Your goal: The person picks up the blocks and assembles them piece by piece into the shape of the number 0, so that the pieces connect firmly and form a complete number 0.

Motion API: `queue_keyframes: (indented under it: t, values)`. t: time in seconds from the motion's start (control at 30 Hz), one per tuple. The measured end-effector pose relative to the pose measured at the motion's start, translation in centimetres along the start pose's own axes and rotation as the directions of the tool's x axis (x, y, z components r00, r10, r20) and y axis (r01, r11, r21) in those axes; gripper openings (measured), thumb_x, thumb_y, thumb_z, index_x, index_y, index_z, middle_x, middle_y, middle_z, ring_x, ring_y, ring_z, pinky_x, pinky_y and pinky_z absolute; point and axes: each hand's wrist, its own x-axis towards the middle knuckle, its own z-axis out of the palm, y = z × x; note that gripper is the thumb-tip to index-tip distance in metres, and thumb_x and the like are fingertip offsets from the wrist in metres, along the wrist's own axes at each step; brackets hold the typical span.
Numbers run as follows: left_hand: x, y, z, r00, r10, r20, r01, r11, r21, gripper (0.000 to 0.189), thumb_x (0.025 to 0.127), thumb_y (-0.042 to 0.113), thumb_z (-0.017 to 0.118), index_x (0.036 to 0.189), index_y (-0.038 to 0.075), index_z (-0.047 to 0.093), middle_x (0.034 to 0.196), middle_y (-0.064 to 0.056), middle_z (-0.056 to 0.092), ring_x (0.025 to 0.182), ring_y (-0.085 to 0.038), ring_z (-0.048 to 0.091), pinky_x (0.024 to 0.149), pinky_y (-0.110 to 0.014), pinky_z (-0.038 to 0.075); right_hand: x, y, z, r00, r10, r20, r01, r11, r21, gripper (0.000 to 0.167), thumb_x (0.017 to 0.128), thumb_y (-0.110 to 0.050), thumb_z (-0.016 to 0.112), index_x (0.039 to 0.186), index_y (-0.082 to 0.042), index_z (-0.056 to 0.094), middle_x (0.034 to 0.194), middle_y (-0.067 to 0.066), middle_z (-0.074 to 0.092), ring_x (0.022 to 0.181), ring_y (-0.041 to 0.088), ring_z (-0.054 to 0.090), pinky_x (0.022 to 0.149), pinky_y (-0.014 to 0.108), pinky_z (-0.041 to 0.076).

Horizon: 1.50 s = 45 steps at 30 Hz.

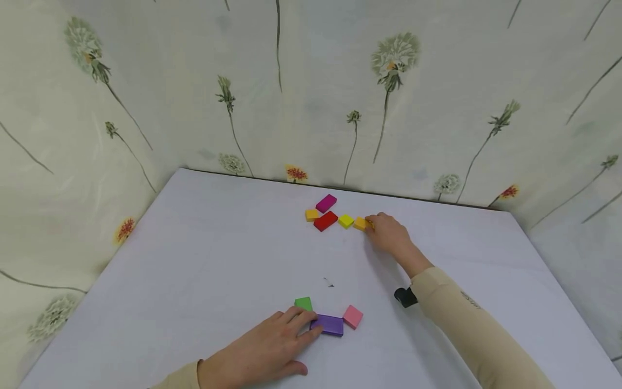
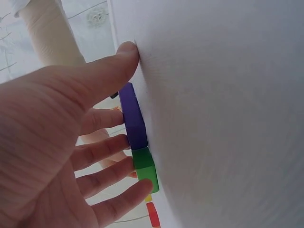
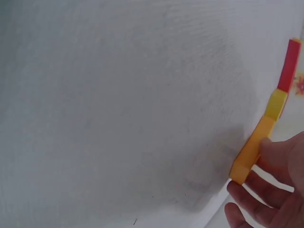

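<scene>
My left hand [image 1: 264,346] lies low over the table, its fingers spread and fairly straight. Its fingertips touch a purple block [image 1: 330,325] and reach a green block [image 1: 303,303]. In the left wrist view the purple block [image 2: 133,116] and green block [image 2: 145,171] stand end to end beside the fingers. Farther back, my right hand [image 1: 389,232] pinches an orange block [image 1: 360,223] between thumb and fingers. The right wrist view shows that orange block [image 3: 251,149] as long, lined up against a yellow block [image 3: 275,104]; a red block [image 3: 289,66] lies beyond.
A pink block [image 1: 353,316] sits at the purple block's right end. Near the back are a magenta block [image 1: 326,203] and a smaller orange block [image 1: 312,215]. A black object [image 1: 405,297] shows by the right sleeve. Flowered cloth [image 1: 311,108] hangs behind the white table [image 1: 218,243].
</scene>
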Motion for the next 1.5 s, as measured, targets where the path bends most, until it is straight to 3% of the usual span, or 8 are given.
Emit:
queue_keyframes:
  t: [0.17,0.4,0.77,0.97,1.23,1.5]
  values:
    - [0.0,0.0,0.0,1.000,0.007,-0.016,-0.007,1.000,0.018,0.066,0.088,0.056,0.064,0.141,0.017,0.053,0.139,-0.002,0.044,0.123,-0.017,0.043,0.095,-0.029,0.045,0.0,0.0,0.0,1.000,0.014,0.008,-0.014,1.000,0.017,0.040,0.099,-0.017,0.055,0.135,0.000,0.055,0.125,0.023,0.058,0.108,0.036,0.056,0.089,0.052,0.047]
    - [0.1,0.0,0.0,1.000,-0.007,0.019,0.008,1.000,-0.007,0.067,0.088,0.057,0.062,0.142,0.019,0.051,0.141,-0.002,0.043,0.124,-0.017,0.043,0.095,-0.030,0.045,-0.3,0.1,-0.5,1.000,0.025,0.007,-0.026,0.994,0.102,0.040,0.095,-0.021,0.060,0.130,-0.001,0.055,0.117,0.021,0.060,0.103,0.035,0.056,0.085,0.052,0.048]
    - [0.2,-0.1,0.0,1.000,-0.014,0.025,0.014,1.000,-0.013,0.067,0.088,0.056,0.063,0.143,0.019,0.051,0.141,-0.001,0.043,0.125,-0.016,0.042,0.096,-0.030,0.045,-0.8,0.0,-0.4,0.998,-0.057,0.020,0.054,0.994,0.099,0.052,0.095,-0.017,0.060,0.146,-0.018,0.047,0.114,0.018,0.062,0.098,0.032,0.056,0.084,0.050,0.050]
    - [0.2,0.0,-0.1,0.999,-0.020,0.028,0.021,1.000,-0.021,0.067,0.088,0.056,0.064,0.142,0.020,0.051,0.141,0.000,0.043,0.124,-0.015,0.043,0.095,-0.030,0.045,-0.8,-0.2,-0.6,0.998,-0.065,0.023,0.063,0.994,0.093,0.042,0.095,-0.017,0.058,0.137,-0.013,0.055,0.109,0.017,0.062,0.092,0.030,0.056,0.078,0.046,0.051]
    - [0.1,-0.1,0.0,1.000,-0.015,0.004,0.015,1.000,-0.015,0.066,0.087,0.055,0.065,0.141,0.019,0.052,0.140,-0.001,0.044,0.123,-0.016,0.044,0.094,-0.030,0.046,-1.9,-0.3,-2.0,0.999,-0.037,0.007,0.035,0.986,0.166,0.036,0.093,-0.018,0.064,0.127,-0.009,0.057,0.112,0.021,0.065,0.089,0.031,0.060,0.071,0.041,0.051]
    - [0.0,-0.2,-0.1,1.000,-0.012,0.001,0.012,1.000,-0.024,0.066,0.088,0.055,0.065,0.142,0.018,0.052,0.141,-0.001,0.043,0.124,-0.016,0.044,0.094,-0.030,0.046,-3.3,0.8,-2.0,0.997,-0.067,-0.029,0.073,0.944,0.322,0.038,0.092,-0.020,0.069,0.126,-0.008,0.056,0.112,0.018,0.064,0.091,0.029,0.063,0.076,0.040,0.053]
